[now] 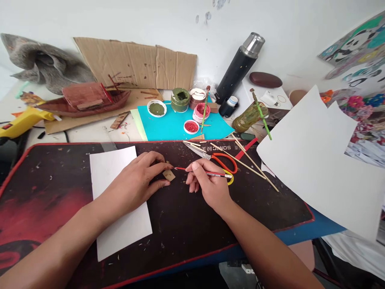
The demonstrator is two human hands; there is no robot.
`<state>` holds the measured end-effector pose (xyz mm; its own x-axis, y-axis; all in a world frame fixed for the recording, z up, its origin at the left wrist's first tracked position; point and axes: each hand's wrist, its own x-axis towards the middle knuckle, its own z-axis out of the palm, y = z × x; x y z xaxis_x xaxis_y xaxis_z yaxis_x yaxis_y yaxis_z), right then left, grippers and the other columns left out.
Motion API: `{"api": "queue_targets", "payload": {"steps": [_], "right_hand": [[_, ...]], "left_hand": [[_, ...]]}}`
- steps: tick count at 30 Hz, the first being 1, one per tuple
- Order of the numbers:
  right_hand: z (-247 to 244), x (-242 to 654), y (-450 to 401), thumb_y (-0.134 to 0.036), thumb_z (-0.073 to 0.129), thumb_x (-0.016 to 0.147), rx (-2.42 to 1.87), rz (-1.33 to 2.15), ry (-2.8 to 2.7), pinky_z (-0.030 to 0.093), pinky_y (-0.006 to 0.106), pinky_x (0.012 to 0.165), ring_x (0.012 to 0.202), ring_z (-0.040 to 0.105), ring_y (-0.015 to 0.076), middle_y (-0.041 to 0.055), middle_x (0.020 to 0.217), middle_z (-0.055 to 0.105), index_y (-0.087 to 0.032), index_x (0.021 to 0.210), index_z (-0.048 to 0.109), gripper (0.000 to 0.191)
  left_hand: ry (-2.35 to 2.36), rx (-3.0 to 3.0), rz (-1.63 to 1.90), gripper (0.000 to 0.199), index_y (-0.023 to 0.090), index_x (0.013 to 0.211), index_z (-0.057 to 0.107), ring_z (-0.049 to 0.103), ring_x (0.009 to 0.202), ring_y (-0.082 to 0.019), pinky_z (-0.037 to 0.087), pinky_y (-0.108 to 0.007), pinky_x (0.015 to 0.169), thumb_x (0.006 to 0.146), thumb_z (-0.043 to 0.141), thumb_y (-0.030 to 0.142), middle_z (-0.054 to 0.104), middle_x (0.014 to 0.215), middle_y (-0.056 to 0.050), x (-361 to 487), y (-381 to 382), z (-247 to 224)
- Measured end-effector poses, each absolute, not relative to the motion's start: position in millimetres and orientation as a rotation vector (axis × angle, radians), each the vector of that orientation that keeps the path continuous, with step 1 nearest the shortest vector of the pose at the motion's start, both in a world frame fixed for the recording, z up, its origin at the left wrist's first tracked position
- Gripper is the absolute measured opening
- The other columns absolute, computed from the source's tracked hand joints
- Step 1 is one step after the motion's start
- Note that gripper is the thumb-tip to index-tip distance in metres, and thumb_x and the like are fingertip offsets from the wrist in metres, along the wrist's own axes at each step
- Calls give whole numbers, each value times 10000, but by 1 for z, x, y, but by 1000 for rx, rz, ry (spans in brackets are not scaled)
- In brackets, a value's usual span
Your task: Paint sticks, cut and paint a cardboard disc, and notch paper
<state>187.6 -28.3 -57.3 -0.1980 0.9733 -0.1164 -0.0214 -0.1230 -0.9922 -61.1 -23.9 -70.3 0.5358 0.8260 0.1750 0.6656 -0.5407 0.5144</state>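
Observation:
My left hand (141,176) rests over the edge of a white sheet of paper (120,237). Its thumb and fingers are bent round a small brown cardboard piece (169,175) on the dark mat, and part of that piece is hidden under the fingers. In my right hand (210,182) is a red pencil (215,174), gripped as for writing. The pencil's tip points left and sits close to the fingertips of my left hand, near the cardboard piece. Behind my right hand lie scissors (224,160) with orange and yellow handles.
Thin wooden sticks (252,166) lie right of the scissors. Open paint jars (180,100) stand on blue paper (162,130). A brown model boat (87,102), yellow glue gun (24,120) and black thermos (239,66) stand farther back. Large white sheets (325,160) hang over the right side.

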Motion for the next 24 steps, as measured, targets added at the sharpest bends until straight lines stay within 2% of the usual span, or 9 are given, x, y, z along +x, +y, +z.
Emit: {"api": "queue_targets", "payload": {"steps": [5, 9, 13, 24], "right_hand": [[-58, 188, -28, -592, 653, 1078, -1189, 1468, -1287, 470, 217, 462, 482, 640, 107, -8, 692, 708, -199, 926, 730, 429], [-59, 188, -29, -598, 657, 1076, -1189, 1467, -1305, 470, 220, 463, 483, 645, 110, -11, 686, 704, -199, 922, 729, 434], [-60, 188, -28, -583, 653, 1087, -1182, 1469, -1328, 467, 217, 465, 480, 644, 108, -17, 667, 694, -197, 912, 730, 431], [-61, 187, -28, -595, 642, 1093, -1179, 1461, -1370, 473, 229, 477, 495, 650, 112, -9, 693, 712, -205, 920, 732, 437]], "left_hand": [[1319, 2372, 612, 460, 171, 1192, 743, 722, 1079, -326, 624, -473, 904, 1123, 516, 565, 698, 1225, -160, -61, -25, -71], [1280, 2350, 614, 407, 180, 1233, 742, 722, 1116, -324, 622, -464, 933, 1124, 541, 517, 693, 1251, -154, -64, -25, -68], [1273, 2304, 639, 321, 190, 1152, 754, 732, 1072, -298, 624, -427, 906, 1131, 537, 424, 705, 1220, -140, -66, -23, -66], [1291, 2312, 655, 310, 194, 1095, 762, 733, 1047, -293, 626, -413, 877, 1124, 537, 406, 716, 1207, -144, -64, -23, -66]]}}
